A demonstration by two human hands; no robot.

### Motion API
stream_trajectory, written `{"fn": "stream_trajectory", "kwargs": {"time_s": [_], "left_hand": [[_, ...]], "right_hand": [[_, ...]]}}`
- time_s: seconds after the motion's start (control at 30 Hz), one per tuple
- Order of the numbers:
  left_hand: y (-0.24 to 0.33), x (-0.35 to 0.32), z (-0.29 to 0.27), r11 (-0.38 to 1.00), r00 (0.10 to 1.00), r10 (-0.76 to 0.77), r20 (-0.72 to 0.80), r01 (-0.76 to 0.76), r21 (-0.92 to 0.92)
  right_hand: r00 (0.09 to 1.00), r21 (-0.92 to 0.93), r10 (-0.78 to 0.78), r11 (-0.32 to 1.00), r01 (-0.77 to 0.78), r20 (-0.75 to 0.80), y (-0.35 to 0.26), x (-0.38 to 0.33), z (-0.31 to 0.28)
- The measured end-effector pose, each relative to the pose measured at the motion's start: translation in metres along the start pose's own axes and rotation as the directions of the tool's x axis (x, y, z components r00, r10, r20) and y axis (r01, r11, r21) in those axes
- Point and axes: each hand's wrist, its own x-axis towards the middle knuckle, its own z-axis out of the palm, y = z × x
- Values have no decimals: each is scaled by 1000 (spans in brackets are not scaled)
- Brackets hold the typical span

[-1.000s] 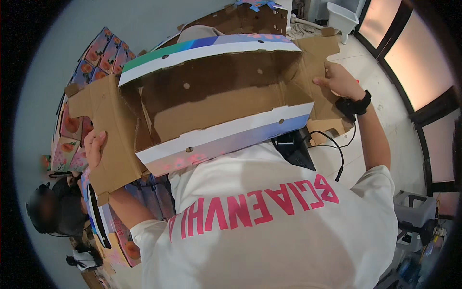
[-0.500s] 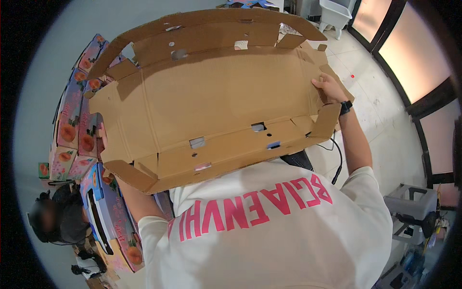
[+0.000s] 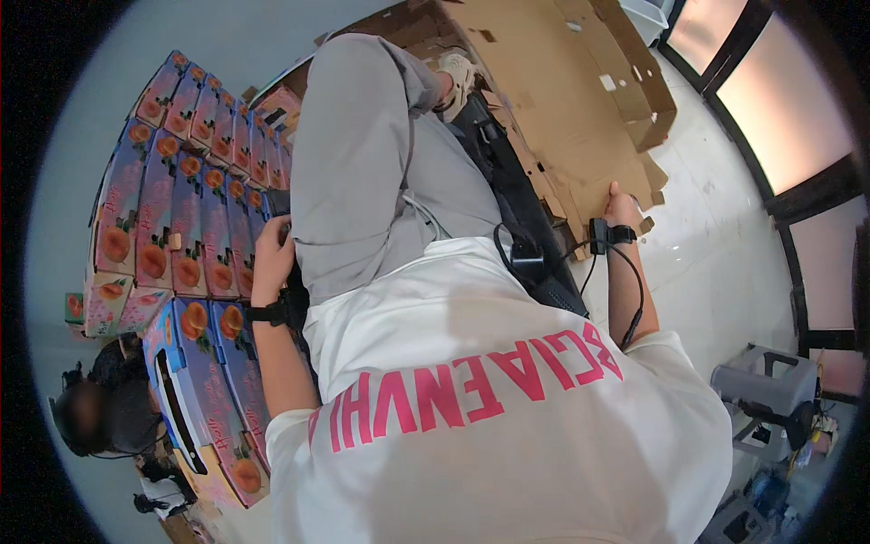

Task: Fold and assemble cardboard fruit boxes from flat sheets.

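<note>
A large flattened-open brown cardboard box [image 3: 553, 100] with upright side flaps and punched holes lies to the far right. At its near right corner, my right hand [image 3: 622, 210] grips the edge, thumb on top and fingers hidden beneath. My left hand [image 3: 272, 258] is low beside my left thigh, next to the stacked printed boxes. Its fingers are curled and partly hidden, close to a dark edge; what they hold, if anything, cannot be made out. Both wrists wear black bands.
Stacked printed cartons [image 3: 186, 231] with orange flowers fill the left side. A black cable [image 3: 639, 304] runs along my right forearm. A grey plastic stool [image 3: 766, 376] stands at the right, near glazed doors [image 3: 779, 100]. Another person [image 3: 109, 403] is at the lower left.
The box has moved from in front of me to the far right, and my left hand has let go of it. My right hand stays on its edge, now lower. My legs have come into view.
</note>
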Motion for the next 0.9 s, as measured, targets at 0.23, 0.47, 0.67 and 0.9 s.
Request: {"fn": "stream_trajectory", "kwargs": {"time_s": [0.23, 0.47, 0.67, 0.9], "left_hand": [[24, -14, 13, 964, 966, -257, -7, 256, -72], [6, -20, 20, 977, 987, -125, 97, 140, -164], [-12, -18, 27, 980, 991, -110, 79, 121, -159], [9, -16, 24, 986, 995, -84, 60, 92, -142]], "right_hand": [[823, -706, -357, 704, -73, -441, 89, 20, -83], [863, -700, -249, 697, -155, -439, 130, -31, -111], [856, -708, -401, 704, 61, -326, 115, -1, -101], [972, -329, -229, 916, 232, 47, 139, 73, -81]]}}
